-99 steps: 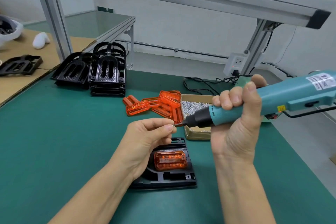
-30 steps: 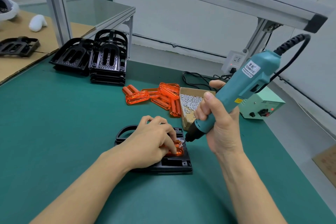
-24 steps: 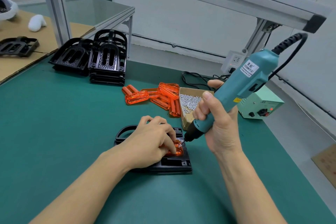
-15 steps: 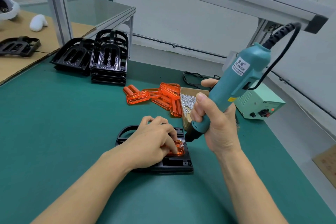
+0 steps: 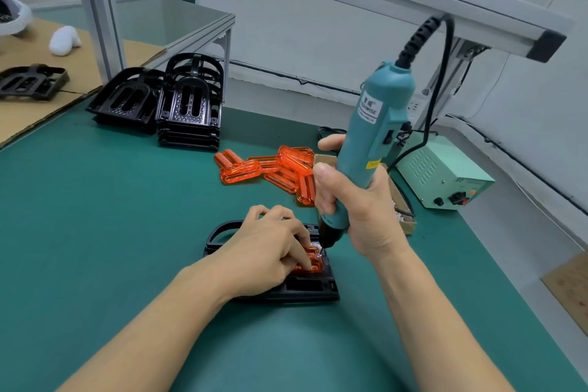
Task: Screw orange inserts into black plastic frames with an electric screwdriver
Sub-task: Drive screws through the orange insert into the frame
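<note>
A black plastic frame [image 5: 305, 288] lies flat on the green mat in front of me, with an orange insert [image 5: 313, 259] seated in it. My left hand [image 5: 270, 248] presses down on the insert and frame, fingers spread over them and hiding most of the insert. My right hand [image 5: 356, 200] grips the teal electric screwdriver [image 5: 375, 137], held nearly upright. Its bit tip touches the insert's far right corner, beside my left fingertips.
Loose orange inserts [image 5: 270, 165] lie behind the frame. A cardboard box of screws [image 5: 404, 219] sits behind my right hand. Stacked black frames [image 5: 187, 111] stand at the back left. A green power supply [image 5: 445, 175] sits right. Aluminium posts [image 5: 95, 9] rise behind.
The screwdriver has swung from a slant to nearly upright, with its bit staying at the insert's corner. My left hand keeps pressing on the insert in the frame.
</note>
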`<move>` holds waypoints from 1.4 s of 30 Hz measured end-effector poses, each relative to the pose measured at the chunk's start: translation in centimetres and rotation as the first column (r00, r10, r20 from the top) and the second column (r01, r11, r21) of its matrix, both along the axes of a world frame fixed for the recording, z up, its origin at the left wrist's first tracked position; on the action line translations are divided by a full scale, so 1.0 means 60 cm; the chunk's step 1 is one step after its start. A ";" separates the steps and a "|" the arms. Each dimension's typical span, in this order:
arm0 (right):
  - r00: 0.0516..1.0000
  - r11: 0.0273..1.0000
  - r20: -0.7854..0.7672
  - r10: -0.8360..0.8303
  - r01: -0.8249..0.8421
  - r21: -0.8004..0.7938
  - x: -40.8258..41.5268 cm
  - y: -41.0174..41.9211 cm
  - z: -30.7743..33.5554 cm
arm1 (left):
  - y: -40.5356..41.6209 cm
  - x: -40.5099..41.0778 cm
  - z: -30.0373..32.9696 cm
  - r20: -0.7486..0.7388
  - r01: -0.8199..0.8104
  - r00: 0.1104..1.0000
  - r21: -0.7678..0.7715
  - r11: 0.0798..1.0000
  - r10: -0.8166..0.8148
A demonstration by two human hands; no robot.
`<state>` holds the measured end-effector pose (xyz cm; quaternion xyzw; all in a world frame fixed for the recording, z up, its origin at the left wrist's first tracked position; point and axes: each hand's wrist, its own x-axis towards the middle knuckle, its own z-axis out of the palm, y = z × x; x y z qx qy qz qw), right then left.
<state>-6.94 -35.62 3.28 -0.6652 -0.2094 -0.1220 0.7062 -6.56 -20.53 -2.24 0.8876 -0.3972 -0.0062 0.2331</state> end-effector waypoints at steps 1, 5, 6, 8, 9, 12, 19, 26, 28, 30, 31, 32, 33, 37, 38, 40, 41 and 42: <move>1.000 1.000 -0.001 -0.004 0.004 -0.014 0.001 0.002 0.000 | 0.000 0.000 0.000 0.004 0.002 1.000 0.003 1.000 -0.002; 1.000 0.999 0.004 0.021 -0.020 -0.034 -0.001 0.007 -0.002 | 0.000 0.001 -0.001 0.009 0.004 1.000 0.009 1.000 -0.004; 1.000 0.999 0.007 0.020 -0.020 -0.034 -0.001 0.007 -0.002 | 0.000 0.001 -0.002 0.004 0.004 1.000 0.009 1.000 -0.004; 1.000 1.000 0.010 -0.001 0.002 -0.023 -0.002 0.004 -0.002 | 0.001 0.001 -0.002 -0.007 0.005 1.000 0.007 1.000 -0.005; 1.000 1.000 0.012 -0.015 0.015 -0.009 -0.003 0.000 -0.002 | 0.001 0.001 -0.003 -0.016 0.004 1.000 0.003 1.000 -0.004; 0.999 0.997 0.013 -0.046 0.045 0.069 -0.006 -0.009 -0.004 | 0.001 0.003 -0.004 -0.031 0.005 1.000 -0.007 1.000 -0.005; 0.998 0.993 0.015 -0.055 0.054 0.107 -0.009 -0.011 -0.006 | 0.002 0.004 -0.006 -0.055 0.010 0.998 -0.017 1.000 -0.011; 0.994 0.984 0.000 -0.107 0.106 0.146 -0.005 -0.011 -0.010 | 0.003 0.004 -0.005 -0.059 0.007 0.998 -0.026 1.000 -0.008; 0.996 0.984 0.010 -0.090 0.087 0.153 -0.005 -0.013 -0.010 | 0.003 0.004 -0.006 -0.055 0.007 0.998 -0.024 1.000 -0.009; 0.998 0.986 0.028 -0.061 0.056 0.157 -0.006 -0.014 -0.012 | 0.002 0.005 -0.006 -0.043 0.009 0.999 -0.011 1.000 -0.010; 0.999 0.986 0.036 -0.040 0.034 0.164 -0.007 -0.014 -0.013 | 0.002 0.005 -0.007 -0.040 0.008 0.999 -0.008 1.000 -0.008; 0.999 0.985 0.040 -0.018 0.011 0.171 -0.008 -0.014 -0.014 | 0.002 0.004 -0.007 -0.041 0.004 0.999 -0.008 1.000 -0.004; 0.999 0.985 0.040 0.000 -0.007 0.173 -0.009 -0.015 -0.014 | 0.002 0.004 -0.007 -0.043 0.001 0.999 -0.010 1.000 -0.001; 0.999 0.989 0.038 0.034 -0.039 0.141 -0.011 -0.019 -0.015 | 0.002 0.003 -0.007 -0.042 -0.002 0.999 -0.005 1.000 0.002; 0.998 0.990 0.042 0.041 -0.046 0.135 -0.011 -0.019 -0.015 | 0.002 0.003 -0.006 -0.045 -0.003 0.999 -0.006 1.000 0.003; 0.998 0.991 0.048 0.047 -0.053 0.122 -0.013 -0.019 -0.014 | 0.002 0.002 -0.006 -0.050 -0.003 0.999 -0.008 1.000 0.002; 0.998 0.992 0.048 0.046 -0.051 0.116 -0.014 -0.018 -0.014 | 0.002 0.003 -0.006 -0.052 -0.003 0.999 -0.010 1.000 0.003; 0.998 0.992 0.044 0.044 -0.049 0.116 -0.013 -0.017 -0.013 | 0.003 0.002 -0.006 -0.055 -0.004 0.998 -0.012 1.000 0.003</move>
